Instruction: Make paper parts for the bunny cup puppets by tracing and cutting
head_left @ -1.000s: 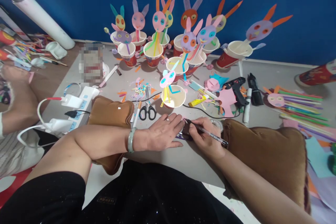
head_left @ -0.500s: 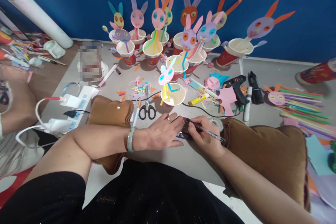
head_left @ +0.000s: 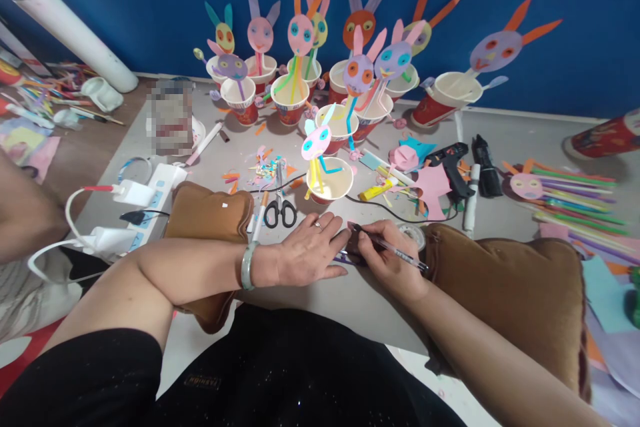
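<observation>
In my right hand [head_left: 397,267] is a clear-barrelled pen [head_left: 400,255], gripped near its dark tip, which points left toward my other hand. My left hand [head_left: 310,250] lies flat beside that tip, fingers stretched out. A small bit of pink [head_left: 351,224] shows at the left fingertips; most of it is hidden. Under and between the hands is a dark, partly covered item with a purple edge [head_left: 345,257]. Black-handled scissors [head_left: 281,211] lie beyond my left hand, and a paper cup [head_left: 330,183] with a pink rabbit-headed figure stands just ahead.
Several red-and-white cups with paper rabbit figures line the blue wall [head_left: 165,13]. Brown cushions [head_left: 505,300] sit under my forearms. A power strip [head_left: 157,197], glue gun [head_left: 453,170], coloured straws [head_left: 580,203] and paper scraps [head_left: 273,170] lie about. Another person's arm [head_left: 27,207] is at left.
My left fingers have shifted very slightly, and a bit more pink shows by the pen tip. At the left, the other person's arm has moved, uncovering coloured paper. My pen grip looks the same.
</observation>
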The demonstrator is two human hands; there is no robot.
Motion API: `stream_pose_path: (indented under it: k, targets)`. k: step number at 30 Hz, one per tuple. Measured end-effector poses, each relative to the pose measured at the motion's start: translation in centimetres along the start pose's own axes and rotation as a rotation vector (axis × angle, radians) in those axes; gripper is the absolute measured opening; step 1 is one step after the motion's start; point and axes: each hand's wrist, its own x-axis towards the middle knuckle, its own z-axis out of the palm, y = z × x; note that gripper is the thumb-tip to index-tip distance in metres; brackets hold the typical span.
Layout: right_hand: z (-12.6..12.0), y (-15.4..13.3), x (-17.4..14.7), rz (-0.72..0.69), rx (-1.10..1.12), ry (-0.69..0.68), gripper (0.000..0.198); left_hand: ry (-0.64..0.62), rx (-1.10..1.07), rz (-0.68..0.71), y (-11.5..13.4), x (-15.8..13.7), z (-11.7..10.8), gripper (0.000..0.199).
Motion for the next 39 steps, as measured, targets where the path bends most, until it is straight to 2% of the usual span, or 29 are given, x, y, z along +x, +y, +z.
stream_pose_path:
  k: [11, 17, 26, 33, 39]
  targets:
    - [-0.51, -0.22, 0.30, -0.006, 0.000, -0.060, 0.020, -0.001, 0.000, 0.009, 0.00, 0.03, -0.02, 0.062]
    - [-0.31, -0.16, 0.25, -0.045, 0.012, 0.025, 0.020, 0.009, 0.001, 0.007, -0.03, 0.06, 0.10, 0.062]
    - [-0.20, -0.16, 0.26, -0.016, -0.017, 0.004, 0.021, 0.013, 0.010, 0.017, -0.12, -0.05, 0.32, 0.062]
    - [-0.40, -0.41, 0.48, -0.054, 0.009, 0.008, 0.015, 0.014, 0.016, 0.020, -0.07, -0.02, 0.16, 0.061]
    - [-0.44, -0.44, 0.55, 0.001, -0.009, -0.010, 0.019, 0.007, 0.017, 0.009, -0.02, -0.02, 0.20, 0.062]
